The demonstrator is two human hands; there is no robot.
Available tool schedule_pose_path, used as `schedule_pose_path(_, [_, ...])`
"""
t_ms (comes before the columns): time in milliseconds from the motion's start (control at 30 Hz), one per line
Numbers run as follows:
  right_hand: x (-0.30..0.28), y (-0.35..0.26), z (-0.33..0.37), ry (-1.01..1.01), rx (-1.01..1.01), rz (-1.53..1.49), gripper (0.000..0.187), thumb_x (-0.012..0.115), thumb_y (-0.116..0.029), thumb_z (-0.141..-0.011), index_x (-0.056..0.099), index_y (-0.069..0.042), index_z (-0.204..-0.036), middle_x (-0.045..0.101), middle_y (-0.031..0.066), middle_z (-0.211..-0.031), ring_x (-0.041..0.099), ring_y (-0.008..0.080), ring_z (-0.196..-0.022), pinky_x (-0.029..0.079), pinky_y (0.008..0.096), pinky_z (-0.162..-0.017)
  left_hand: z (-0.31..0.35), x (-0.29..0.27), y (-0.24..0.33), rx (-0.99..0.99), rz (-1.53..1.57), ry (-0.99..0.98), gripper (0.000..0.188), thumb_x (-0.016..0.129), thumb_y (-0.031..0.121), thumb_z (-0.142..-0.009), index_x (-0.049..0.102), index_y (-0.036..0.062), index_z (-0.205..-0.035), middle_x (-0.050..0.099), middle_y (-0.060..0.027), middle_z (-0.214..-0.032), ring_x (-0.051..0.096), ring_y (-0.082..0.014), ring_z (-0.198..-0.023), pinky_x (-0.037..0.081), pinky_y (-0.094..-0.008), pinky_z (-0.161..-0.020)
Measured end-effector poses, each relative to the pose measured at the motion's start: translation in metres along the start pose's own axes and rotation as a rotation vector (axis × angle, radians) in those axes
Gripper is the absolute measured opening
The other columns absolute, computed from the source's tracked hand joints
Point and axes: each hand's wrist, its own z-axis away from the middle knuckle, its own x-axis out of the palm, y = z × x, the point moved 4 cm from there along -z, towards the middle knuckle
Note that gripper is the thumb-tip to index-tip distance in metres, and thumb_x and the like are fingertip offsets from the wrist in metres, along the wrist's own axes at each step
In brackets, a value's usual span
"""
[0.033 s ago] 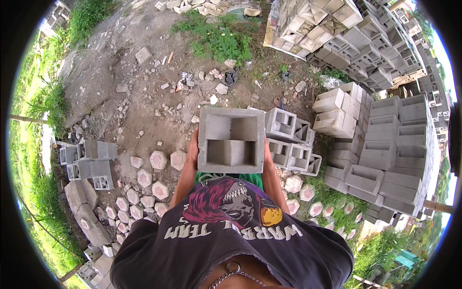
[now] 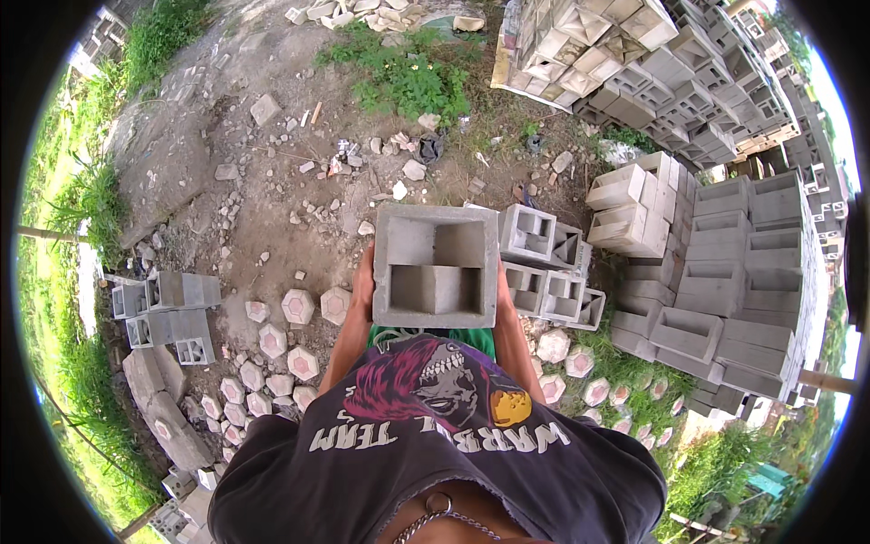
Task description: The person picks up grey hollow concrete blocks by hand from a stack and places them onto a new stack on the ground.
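Observation:
A grey hollow concrete block (image 2: 435,283) is held up in front of my waist, its open side with stepped inner walls facing up toward me. My left hand (image 2: 363,283) presses against the block's left side, and my right hand (image 2: 503,288) against its right side. Most of the fingers on both hands are hidden by the block. Just beyond my right hand stand several similar grey decorative blocks (image 2: 528,232) grouped on the ground, partly covered by the held block.
Tall block stacks (image 2: 716,290) rise on the right, with more (image 2: 625,54) at the far right. A small group of blocks (image 2: 172,304) stands left. Hexagonal pavers (image 2: 297,306) dot the ground near me. Rubble (image 2: 399,145) and weeds (image 2: 412,82) lie ahead.
The ground and stacks have shifted very slightly in the picture. The concrete block stays between my hands in nearly the same place.

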Motion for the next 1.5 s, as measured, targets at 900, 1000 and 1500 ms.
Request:
schedule_pose_path(900, [-0.125, -0.184, -0.161, 0.404, -0.414, -0.225, 0.076, 0.027, -0.064, -0.094, 0.036, -0.007, -0.143, 0.039, 0.0122, -0.144, 0.039, 0.0238, -0.130, 0.030, 0.0340, -0.108, -0.296, 0.284, 0.077, -0.256, -0.243, -0.577, 0.058, 0.031, 0.048, -0.098, 0.048, 0.0030, -0.131, 0.058, -0.0096, -0.119, 0.059, -0.0198, -0.103, 0.048, -0.0328, -0.088])
schedule_pose_path(1000, [-0.146, -0.182, -0.143, 0.500, -0.433, -0.323, 0.075, 0.026, -0.062, -0.095, 0.036, -0.005, -0.143, 0.037, 0.0131, -0.145, 0.038, 0.0244, -0.132, 0.029, 0.0339, -0.109, -0.294, 0.336, 0.070, -0.266, -0.368, -0.673, 0.058, 0.031, 0.048, -0.098, 0.048, 0.0029, -0.131, 0.058, -0.0106, -0.119, 0.059, -0.0207, -0.103, 0.048, -0.0334, -0.090])
schedule_pose_path(1500, [-0.140, -0.170, -0.151, 0.989, -0.685, -0.845, 0.085, 0.033, -0.070, -0.089, 0.033, -0.005, -0.144, 0.038, 0.0150, -0.143, 0.041, 0.0260, -0.129, 0.033, 0.0360, -0.107, -0.368, 0.478, 0.024, -0.701, -0.887, -1.217, 0.064, 0.027, 0.053, -0.097, 0.038, 0.0073, -0.140, 0.048, -0.0118, -0.134, 0.052, -0.0250, -0.117, 0.043, -0.0385, -0.100])
